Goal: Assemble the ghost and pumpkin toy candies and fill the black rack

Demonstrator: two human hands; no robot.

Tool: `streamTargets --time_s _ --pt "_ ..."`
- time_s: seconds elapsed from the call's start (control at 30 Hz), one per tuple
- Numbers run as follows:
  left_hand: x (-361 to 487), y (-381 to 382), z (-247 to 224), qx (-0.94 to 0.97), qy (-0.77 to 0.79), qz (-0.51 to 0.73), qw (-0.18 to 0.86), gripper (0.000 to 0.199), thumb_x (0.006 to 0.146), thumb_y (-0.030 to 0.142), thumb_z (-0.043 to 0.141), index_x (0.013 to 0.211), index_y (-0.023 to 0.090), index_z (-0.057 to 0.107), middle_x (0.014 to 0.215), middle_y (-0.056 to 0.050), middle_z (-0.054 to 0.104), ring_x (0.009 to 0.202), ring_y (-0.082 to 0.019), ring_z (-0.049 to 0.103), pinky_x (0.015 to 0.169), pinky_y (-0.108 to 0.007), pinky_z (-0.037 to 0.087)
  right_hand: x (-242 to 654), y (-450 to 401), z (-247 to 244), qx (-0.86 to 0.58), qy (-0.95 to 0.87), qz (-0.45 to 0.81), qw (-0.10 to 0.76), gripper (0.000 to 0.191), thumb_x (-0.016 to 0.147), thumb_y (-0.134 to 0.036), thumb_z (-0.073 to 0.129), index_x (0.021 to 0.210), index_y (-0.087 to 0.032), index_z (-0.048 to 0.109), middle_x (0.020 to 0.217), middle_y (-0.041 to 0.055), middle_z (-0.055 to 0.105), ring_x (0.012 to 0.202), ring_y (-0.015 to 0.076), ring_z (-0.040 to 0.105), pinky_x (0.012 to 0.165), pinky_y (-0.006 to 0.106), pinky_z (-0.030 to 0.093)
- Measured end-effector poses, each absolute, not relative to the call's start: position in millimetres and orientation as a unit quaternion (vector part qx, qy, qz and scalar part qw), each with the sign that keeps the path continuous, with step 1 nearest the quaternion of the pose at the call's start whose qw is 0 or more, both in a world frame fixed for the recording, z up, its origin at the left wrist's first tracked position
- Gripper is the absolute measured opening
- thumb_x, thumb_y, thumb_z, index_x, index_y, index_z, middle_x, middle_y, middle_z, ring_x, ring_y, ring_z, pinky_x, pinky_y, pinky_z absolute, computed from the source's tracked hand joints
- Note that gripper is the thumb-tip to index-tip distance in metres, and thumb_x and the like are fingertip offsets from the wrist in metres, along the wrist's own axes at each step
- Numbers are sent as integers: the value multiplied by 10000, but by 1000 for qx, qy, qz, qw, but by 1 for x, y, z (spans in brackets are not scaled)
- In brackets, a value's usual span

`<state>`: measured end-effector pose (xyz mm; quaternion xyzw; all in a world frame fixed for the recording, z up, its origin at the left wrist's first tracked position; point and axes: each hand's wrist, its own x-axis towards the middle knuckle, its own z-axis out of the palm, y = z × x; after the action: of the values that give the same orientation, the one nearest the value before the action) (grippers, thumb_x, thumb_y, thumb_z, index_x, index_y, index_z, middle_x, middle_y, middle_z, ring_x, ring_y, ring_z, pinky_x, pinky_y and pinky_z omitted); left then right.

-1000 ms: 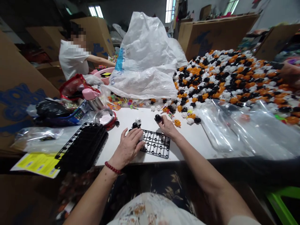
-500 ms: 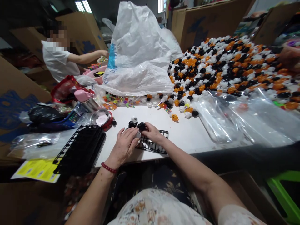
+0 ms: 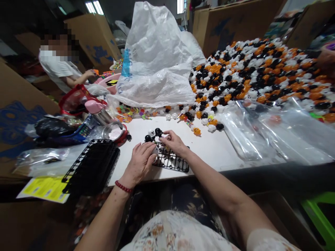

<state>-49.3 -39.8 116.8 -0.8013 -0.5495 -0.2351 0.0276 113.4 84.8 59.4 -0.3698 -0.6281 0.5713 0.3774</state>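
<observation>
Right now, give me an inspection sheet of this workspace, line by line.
Surface: white table, bare in front of the person, crowded at the far side.
Job's things: black grid tray lies flat under both hands; small black toys and a white one stand at its far edge.
Clutter: heap of black, white and orange toys; white plastic sack; clear bags; stack of black trays; yellow sheet.
Hands: left hand rests on the tray's left end; right hand touches its far edge by the toys.
Cables: nothing seen.
Surroundings: cardboard boxes; another person works at far left.
</observation>
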Motion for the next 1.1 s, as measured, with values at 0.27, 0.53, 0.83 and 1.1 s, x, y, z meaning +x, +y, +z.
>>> streamTargets --time_s 0.27,0.53,0.83,1.1 --pt "-49 -39 119 -797 -547 -254 21 340 990 290 411 1295 217 542 1338 -97 573 1246 -237 507 1075 -470 403 132 79 67 -415 -604 619 283 254 703 -360 727 878 -208 621 710 -40 621 568 108 563 569 243 471" --pt "-51 -36 117 -803 -539 -253 26 354 989 288 416 1315 208 528 1341 -105 569 1249 -243 504 1071 -472 409 123 84 85 -420 -714 484 282 130 740 -271 688 837 -193 650 721 -43 630 677 113 554 648 235 433" --pt "-49 -36 118 -792 -558 -249 25 379 986 311 422 1338 216 524 1500 -114 418 1338 -261 437 1097 -459 393 100 76 101 -328 -764 477 284 394 990 -419 389 846 -172 660 709 -20 613 706 114 545 670 222 404" --pt "-53 -28 113 -814 -537 -213 62 404 996 309 399 1382 211 463 1414 -102 542 1357 -261 436 1086 -492 370 106 71 96 -343 -788 431 275 503 1029 -466 281 918 -171 673 819 20 665 774 142 570 720 242 419"
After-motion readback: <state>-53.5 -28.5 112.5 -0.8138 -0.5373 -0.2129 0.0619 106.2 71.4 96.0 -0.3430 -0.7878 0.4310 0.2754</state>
